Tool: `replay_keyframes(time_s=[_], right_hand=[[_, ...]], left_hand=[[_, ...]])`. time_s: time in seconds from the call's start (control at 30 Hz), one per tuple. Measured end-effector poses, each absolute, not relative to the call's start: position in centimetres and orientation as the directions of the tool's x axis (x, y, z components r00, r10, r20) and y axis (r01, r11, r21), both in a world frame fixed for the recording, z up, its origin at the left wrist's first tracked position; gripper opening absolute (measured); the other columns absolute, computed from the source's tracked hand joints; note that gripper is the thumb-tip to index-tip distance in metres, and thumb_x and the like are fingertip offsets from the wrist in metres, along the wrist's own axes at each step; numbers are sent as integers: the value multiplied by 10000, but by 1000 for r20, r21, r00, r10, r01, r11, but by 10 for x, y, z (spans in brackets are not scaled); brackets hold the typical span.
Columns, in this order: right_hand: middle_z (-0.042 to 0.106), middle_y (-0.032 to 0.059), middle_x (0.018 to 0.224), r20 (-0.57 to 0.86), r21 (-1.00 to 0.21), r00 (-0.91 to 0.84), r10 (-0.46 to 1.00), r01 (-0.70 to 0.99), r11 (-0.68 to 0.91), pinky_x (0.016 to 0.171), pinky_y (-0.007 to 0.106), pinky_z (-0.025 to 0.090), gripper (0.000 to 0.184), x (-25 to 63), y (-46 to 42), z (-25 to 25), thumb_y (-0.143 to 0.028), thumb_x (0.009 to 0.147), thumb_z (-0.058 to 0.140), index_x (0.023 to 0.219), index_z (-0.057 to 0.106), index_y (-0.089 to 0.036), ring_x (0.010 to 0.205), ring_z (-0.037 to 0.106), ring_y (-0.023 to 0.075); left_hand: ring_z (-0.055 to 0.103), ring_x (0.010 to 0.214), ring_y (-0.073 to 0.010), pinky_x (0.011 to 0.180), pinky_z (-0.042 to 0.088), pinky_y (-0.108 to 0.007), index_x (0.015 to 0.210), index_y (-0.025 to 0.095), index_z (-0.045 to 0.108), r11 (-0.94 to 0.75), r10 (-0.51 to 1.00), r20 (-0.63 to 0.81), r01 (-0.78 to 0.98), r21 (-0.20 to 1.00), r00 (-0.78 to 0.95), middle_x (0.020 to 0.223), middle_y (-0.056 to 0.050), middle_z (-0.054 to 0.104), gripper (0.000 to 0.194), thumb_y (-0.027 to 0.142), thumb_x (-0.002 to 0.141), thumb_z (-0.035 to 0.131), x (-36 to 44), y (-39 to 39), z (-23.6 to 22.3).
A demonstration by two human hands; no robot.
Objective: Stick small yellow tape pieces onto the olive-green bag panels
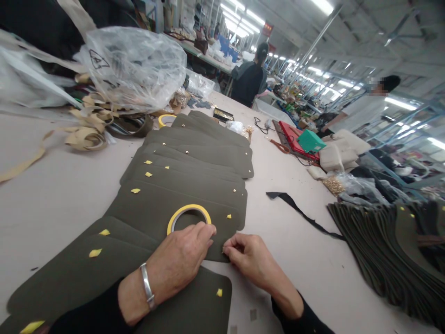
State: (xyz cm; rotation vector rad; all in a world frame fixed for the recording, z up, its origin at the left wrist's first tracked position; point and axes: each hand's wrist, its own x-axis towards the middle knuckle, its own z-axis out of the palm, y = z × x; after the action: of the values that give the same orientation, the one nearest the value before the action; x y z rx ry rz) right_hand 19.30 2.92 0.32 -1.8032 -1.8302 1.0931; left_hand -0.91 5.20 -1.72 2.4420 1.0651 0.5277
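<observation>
As the left hand [179, 257] grasps a roll of yellow tape [189, 207] above overlapping panels [167, 185], the right hand [252, 260] pinches thumb and forefinger together at a panel's edge. The tape ring stands out just beyond the left knuckles, its lower part hidden by the hand. The panels are smooth, dark olive and round-cornered, dotted with small yellow pieces [135, 190] and metallic fittings [187, 151]. To the right on the pale table [285, 250] lie a thin black strip [295, 206] and a ridged stack of similar panels [365, 250], cut off by the frame. Whether the right fingertips hold anything is too small to tell; background workers appear blurred.
</observation>
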Motion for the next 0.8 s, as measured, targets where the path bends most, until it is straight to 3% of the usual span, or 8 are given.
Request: replay_keyframes(time_s=[0.2,0.27,0.33,0.4,0.5,0.57,0.7,0.8], right_hand=[[683,10,674,-181,-569,-189,965,820,53,573,228,412,171,186,32,7,-100,801,543,727,674,-181,616,619,139],[675,2,661,-194,-534,-192,962,843,61,579,236,419,131,186,32,7,-113,810,567,835,673,-186,611,627,149],[648,-25,611,-195,-520,-176,965,853,50,566,240,426,230,190,31,7,-150,819,604,1045,626,-184,570,618,154],[625,-39,597,-131,-518,-183,974,851,90,556,240,435,280,196,28,8,-183,844,608,1121,570,-178,545,599,148],[638,19,721,54,-455,-363,930,821,346,610,249,464,93,203,23,11,-163,910,509,927,598,-183,646,602,147],[632,59,784,122,-328,-530,839,776,538,648,268,478,185,205,20,11,-128,934,441,853,600,-177,725,597,167],[606,61,764,42,-52,-694,719,717,695,629,295,465,211,198,20,8,-47,910,434,820,583,-167,694,560,186],[611,59,745,-62,38,-671,739,738,674,596,298,444,184,188,24,7,-14,847,502,783,577,-170,666,568,195]], left_hand=[[613,834,-208,710,513,-351,1048,205,480,-612,759,170,599,515,629,905,-31,599,163,158,953,357,-9,52,-16],[615,823,-199,702,510,-333,1044,203,489,-620,757,189,597,509,626,892,-29,604,166,156,950,361,-9,52,-17],[618,819,-188,705,506,-315,1038,202,494,-629,753,205,592,503,626,886,-29,608,162,158,949,366,-9,52,-17],[622,809,-180,697,503,-301,1032,202,491,-631,751,204,592,500,628,885,-29,610,152,167,952,366,-10,52,-17],[627,771,-179,654,497,-299,1041,208,476,-621,754,175,602,502,633,882,-23,606,157,172,958,347,-10,50,-15],[629,756,-186,636,498,-311,1051,212,468,-614,756,156,608,503,636,886,-21,603,169,166,959,334,-10,49,-14],[625,778,-213,660,516,-359,1038,211,474,-613,759,134,629,478,638,888,-30,602,178,166,962,319,-9,47,-11],[615,811,-231,689,524,-393,1044,208,483,-624,757,127,653,430,640,892,-38,604,194,135,949,330,-9,45,-11]])
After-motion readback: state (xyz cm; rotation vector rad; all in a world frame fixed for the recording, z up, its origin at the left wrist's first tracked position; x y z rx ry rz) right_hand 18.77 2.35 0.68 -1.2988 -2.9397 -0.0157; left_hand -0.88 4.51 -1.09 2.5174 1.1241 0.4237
